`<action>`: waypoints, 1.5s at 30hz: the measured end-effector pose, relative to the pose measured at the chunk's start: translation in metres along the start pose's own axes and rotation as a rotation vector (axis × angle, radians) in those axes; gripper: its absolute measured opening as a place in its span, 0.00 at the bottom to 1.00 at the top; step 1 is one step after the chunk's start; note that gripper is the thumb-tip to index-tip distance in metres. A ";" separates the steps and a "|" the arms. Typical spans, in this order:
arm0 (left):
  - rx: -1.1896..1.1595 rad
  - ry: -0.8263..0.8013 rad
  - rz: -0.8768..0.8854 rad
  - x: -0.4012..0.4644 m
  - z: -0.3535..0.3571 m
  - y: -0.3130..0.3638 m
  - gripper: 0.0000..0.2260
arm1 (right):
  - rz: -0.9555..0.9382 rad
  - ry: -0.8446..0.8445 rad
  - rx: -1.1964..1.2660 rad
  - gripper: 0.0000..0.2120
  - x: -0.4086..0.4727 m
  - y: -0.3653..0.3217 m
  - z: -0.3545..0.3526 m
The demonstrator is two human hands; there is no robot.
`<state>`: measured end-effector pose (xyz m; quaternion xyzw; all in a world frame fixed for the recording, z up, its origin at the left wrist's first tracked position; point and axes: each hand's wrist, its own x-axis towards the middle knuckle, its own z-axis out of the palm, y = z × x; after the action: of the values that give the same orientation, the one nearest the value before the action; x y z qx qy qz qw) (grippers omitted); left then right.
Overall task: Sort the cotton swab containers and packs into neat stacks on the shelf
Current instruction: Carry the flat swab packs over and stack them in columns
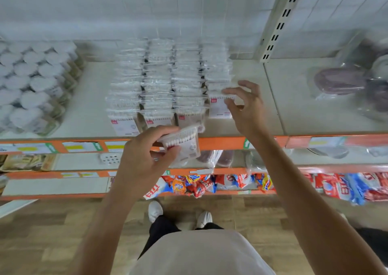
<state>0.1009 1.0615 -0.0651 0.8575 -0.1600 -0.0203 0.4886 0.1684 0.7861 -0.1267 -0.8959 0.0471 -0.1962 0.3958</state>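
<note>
Cotton swab packs stood in four rows on the top shelf, and one more was in the person's hand. Closest to the camera were a pale shirt, dark trousers and two white shoes on a wood floor. Both bare arms reached up and forward from there.

The left hand was in front of the orange shelf edge. Its fingers and thumb were curled round a loose swab pack, pinching it at the left end. The pack was tilted, with its white swab tips showing along the top. It was held in the air just in front of the shelf, below the third row.

The right hand was higher and farther in, over the shelf. Its fingers were bent and spread. The thumb and the first fingers pinched the top of the front pack of the right row. That pack stood upright on the shelf, with a white label and a small red mark.

To the left, well apart from the rows, many round swab containers with white lids stood packed close together. To the right, past a grey slotted post, lay purple things in clear wrap, too blurry to name.

Lower shelves held bright red, blue and orange bags. A white tiled wall was at the very back.
</note>
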 end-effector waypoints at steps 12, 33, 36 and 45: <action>0.050 -0.046 0.166 0.042 0.016 0.036 0.14 | -0.106 -0.152 0.166 0.16 -0.035 -0.081 -0.080; 0.170 -0.034 0.183 0.082 0.011 0.035 0.16 | -0.024 -0.110 0.059 0.09 0.000 -0.030 -0.063; 0.190 -0.031 0.178 0.076 0.007 0.029 0.17 | -0.020 -0.115 0.065 0.09 0.006 -0.028 -0.055; 0.200 -0.040 0.155 0.066 0.005 0.019 0.18 | -0.003 -0.126 -0.009 0.10 -0.002 -0.004 -0.022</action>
<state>0.1576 1.0288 -0.0438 0.8865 -0.2367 0.0166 0.3974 0.1576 0.7744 -0.1111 -0.9084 0.0215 -0.1398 0.3934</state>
